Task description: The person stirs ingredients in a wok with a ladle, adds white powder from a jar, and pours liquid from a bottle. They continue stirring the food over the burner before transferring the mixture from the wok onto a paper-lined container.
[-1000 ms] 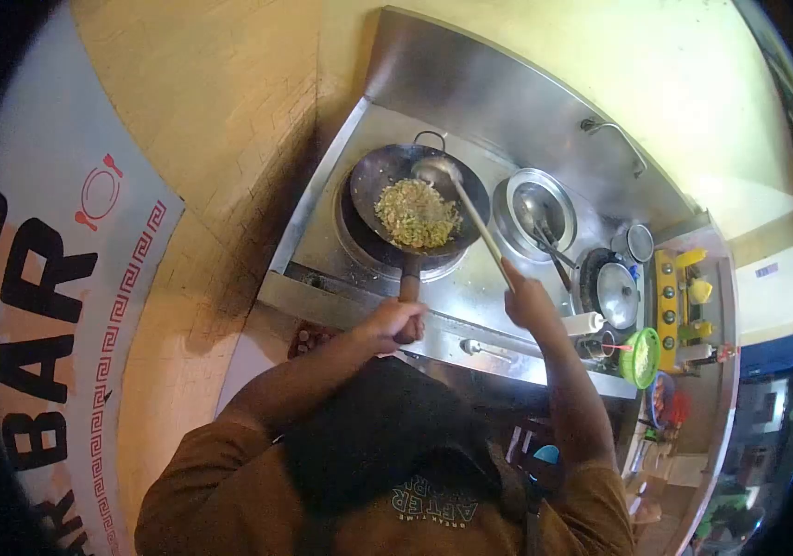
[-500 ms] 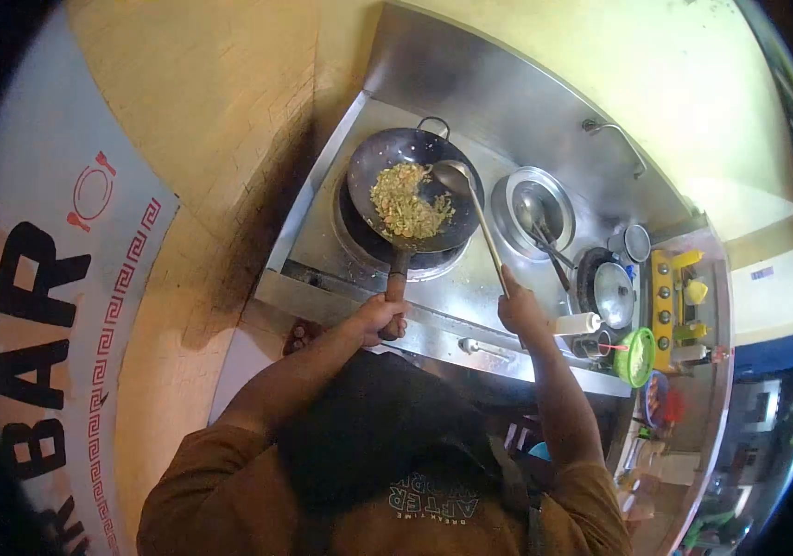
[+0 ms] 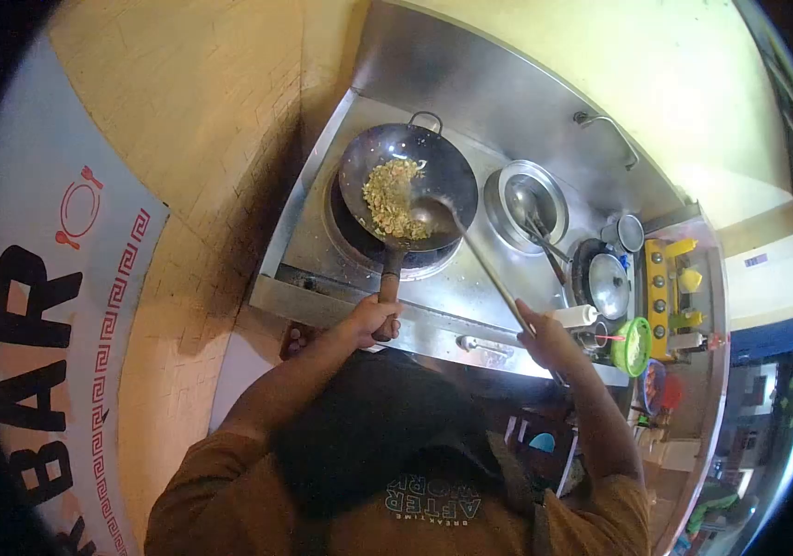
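Observation:
A dark wok (image 3: pixel 452 171) sits over the left burner, slightly tilted. My left hand (image 3: pixel 378 320) is wrapped round its wooden handle (image 3: pixel 391 283) near the front edge of the stove. Inside the wok lies a heap of chopped, yellow-green food (image 3: pixel 389 196), gathered toward the left side. My right hand (image 3: pixel 546 339) grips the long handle of a metal ladle (image 3: pixel 484 259). The ladle's bowl is down in the wok, touching the right edge of the food, and is blurred by motion.
Right of the wok, a metal pot (image 3: pixel 556 190) holds a ladle. Farther right are a strainer (image 3: pixel 609 285), a metal cup (image 3: pixel 629 232), a white squeeze bottle (image 3: pixel 576 316), a green bowl (image 3: pixel 635 347) and a yellow rack (image 3: pixel 658 296). A faucet (image 3: pixel 608 122) juts from the steel backsplash.
The ladle's bowl has moved down and left across the wok, pushing the food into a tighter heap leftward. My right hand has shifted right and down. My left hand keeps its hold.

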Tool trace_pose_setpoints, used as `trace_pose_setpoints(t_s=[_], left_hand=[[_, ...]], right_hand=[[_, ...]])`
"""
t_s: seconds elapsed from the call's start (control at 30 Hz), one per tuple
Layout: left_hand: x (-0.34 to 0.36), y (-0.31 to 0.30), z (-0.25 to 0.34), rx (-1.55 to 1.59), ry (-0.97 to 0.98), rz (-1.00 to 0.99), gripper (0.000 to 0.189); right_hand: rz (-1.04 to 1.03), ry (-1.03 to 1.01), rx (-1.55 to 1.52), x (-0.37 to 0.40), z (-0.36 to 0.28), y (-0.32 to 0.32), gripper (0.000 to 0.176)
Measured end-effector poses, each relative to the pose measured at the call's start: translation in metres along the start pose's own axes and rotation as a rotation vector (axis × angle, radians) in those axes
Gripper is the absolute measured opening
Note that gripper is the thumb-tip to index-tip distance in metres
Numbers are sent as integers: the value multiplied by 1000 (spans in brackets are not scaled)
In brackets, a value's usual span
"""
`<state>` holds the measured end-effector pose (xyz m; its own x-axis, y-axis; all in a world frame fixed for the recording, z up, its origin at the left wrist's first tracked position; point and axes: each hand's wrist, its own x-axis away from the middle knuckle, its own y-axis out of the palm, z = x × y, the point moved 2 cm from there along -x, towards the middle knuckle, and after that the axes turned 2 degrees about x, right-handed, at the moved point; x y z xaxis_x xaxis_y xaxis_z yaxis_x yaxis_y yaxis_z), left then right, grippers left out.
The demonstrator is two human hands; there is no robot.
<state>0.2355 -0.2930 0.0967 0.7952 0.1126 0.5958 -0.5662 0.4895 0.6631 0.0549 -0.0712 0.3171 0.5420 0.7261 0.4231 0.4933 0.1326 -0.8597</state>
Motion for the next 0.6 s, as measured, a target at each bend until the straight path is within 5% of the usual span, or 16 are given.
trace_pose_setpoints(t_s=[0.13,0.33,0.4,0.6], left_hand=[[-4,-5,-4,3,4,-39,19],[-4,-4,-3,10,19,7,17],[-6,-5,-1,-21,15,-7,16],[4,-15,17,-275,-17,-13,15]], right_hand=[[26,22,11,-6,0,7,62],[228,21,41,-122,4,67,67],[112,42,86,-136,-35,84,69],[-123,34,374,-12,-69,46,75]])
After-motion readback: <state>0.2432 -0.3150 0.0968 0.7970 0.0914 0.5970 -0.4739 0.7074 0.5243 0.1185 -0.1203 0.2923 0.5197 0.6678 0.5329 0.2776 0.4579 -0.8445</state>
